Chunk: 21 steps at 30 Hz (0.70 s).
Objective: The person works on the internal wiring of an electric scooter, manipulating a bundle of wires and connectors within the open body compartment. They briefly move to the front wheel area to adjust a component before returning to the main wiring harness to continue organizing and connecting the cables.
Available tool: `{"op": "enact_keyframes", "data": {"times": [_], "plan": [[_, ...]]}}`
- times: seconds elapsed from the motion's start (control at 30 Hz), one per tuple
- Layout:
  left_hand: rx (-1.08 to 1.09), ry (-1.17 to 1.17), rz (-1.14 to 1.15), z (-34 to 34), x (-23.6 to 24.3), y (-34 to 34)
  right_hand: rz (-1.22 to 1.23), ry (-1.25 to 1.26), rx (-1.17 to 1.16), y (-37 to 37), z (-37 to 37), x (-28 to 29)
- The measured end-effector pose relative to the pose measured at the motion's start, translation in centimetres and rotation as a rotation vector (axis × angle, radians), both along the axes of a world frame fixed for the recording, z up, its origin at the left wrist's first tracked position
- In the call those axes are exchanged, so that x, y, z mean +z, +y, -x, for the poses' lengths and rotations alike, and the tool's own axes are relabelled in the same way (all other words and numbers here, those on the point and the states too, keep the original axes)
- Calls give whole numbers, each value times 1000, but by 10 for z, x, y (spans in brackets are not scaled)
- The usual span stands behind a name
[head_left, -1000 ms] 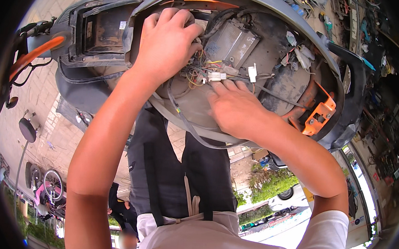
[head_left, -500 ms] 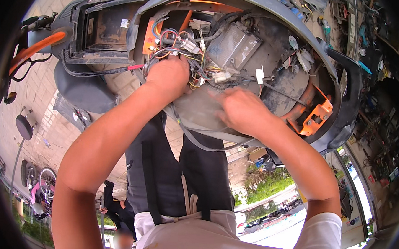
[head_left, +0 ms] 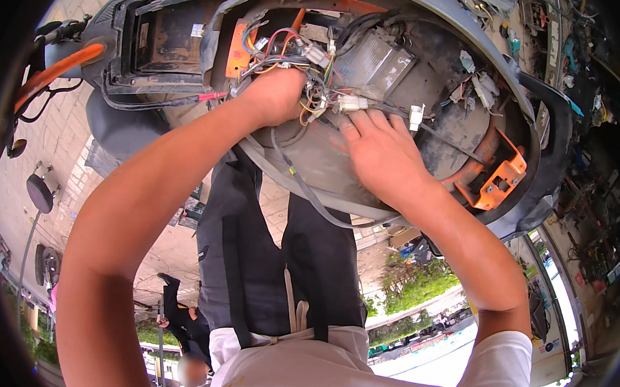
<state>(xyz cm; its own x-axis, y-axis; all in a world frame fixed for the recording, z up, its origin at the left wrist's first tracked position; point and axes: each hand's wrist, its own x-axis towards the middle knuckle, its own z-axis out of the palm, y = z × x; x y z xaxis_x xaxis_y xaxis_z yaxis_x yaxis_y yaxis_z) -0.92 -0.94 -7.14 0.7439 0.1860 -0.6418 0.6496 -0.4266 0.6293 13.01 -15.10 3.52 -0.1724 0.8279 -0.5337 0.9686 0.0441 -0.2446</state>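
Observation:
An open scooter body [head_left: 311, 172] lies across the top of the view, with a tangle of coloured wires [head_left: 283, 46] inside it. My left hand [head_left: 277, 96] reaches into the tangle, fingers curled in among the wires; the fingertips are hidden. To its right, my right hand [head_left: 383, 152] lies palm down over the inner panel, fingers stretched out. Its fingertips come up to a white plug connector [head_left: 351, 104] and the wires beside it. Another white connector [head_left: 416, 117] stands just right of those fingers. Behind them sits a finned metal box [head_left: 378, 66].
Orange brackets [head_left: 499, 180] are fixed inside the body's right end. A loose grey cable [head_left: 303, 186] hangs over its near edge. At left is an open compartment [head_left: 166, 43]. Tools and parts clutter the right side [head_left: 593, 211]. Another person [head_left: 185, 321] is in the background, lower left.
My right hand has come up toward the white connector, and its fingers have straightened. My left hand has shifted slightly right within the wires. The view has moved a little.

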Motion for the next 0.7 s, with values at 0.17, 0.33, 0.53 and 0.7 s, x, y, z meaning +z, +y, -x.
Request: {"op": "enact_keyframes", "data": {"times": [0.17, 0.33, 0.53, 0.7], "plan": [[322, -54, 13, -4, 4, 4, 42, -131, -43, 12, 7, -22], [377, -28, -65, -11, 12, 8, 11, -120, 39, 12, 2, -36], [303, 197, -152, -20, 11, 16, -9, -208, -57, 24, 20, -50], [212, 269, -214, -23, 27, 20, -73, -92, 34, 13, -1, -44]]}}
